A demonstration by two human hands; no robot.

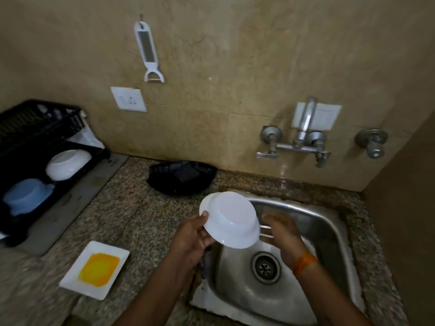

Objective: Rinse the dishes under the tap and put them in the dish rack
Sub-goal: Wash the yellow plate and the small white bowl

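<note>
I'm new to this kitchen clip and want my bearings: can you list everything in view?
Round white plastic bowl: one, white, held tilted over the sink.
Steel sink: one, silver, right, set in the counter.
Wall tap: one, metal, above the sink.
Black dish rack: one, black, far left.
White bowl: one, upturned in the rack.
Blue bowl: one, upturned in the rack.
Square white plate with yellow stain: one, on the counter.
Black basket: one, by the wall.
White peeler: one, hanging.
Left hand: grips the bowl's rim.
Right hand: blurred, beside the bowl.
</note>
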